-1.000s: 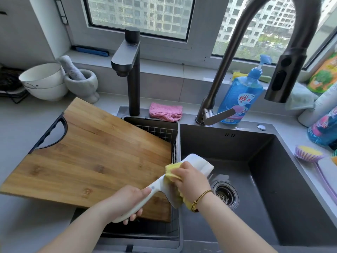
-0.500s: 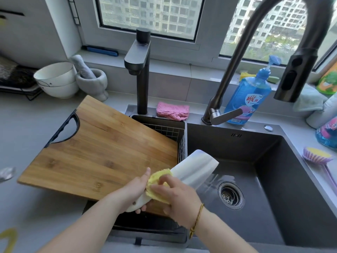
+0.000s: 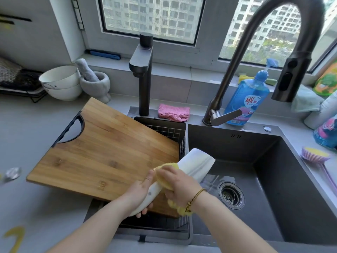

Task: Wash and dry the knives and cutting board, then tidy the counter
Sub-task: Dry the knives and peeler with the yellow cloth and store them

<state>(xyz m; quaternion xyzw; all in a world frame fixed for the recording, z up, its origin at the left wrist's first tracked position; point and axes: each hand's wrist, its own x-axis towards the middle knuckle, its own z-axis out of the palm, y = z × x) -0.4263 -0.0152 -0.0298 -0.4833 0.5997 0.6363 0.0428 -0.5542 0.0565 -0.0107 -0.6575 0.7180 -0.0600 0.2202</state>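
Note:
A white knife (image 3: 196, 164) with a broad blade points up and right over the dark sink (image 3: 273, 179). My left hand (image 3: 138, 195) grips its white handle, index finger stretched along the top. My right hand (image 3: 179, 183) holds a yellow sponge cloth (image 3: 166, 177) wrapped on the blade near the handle. The bamboo cutting board (image 3: 102, 152) with a black handle cutout lies tilted, partly on the counter and partly over the wire drain basket (image 3: 169, 132).
A tall gooseneck faucet (image 3: 273, 33) arches over the sink, a short dark tap (image 3: 144, 70) behind the basket. A pink cloth (image 3: 173, 112), blue soap bottle (image 3: 246, 99), white bowls (image 3: 60, 83), stone mortar (image 3: 96, 84) and a dish brush (image 3: 315, 155) stand around.
My right hand with the sponge slid down the blade from its middle toward the handle, then stayed near there. The blade's tip now shows bare. The view shifted slightly.

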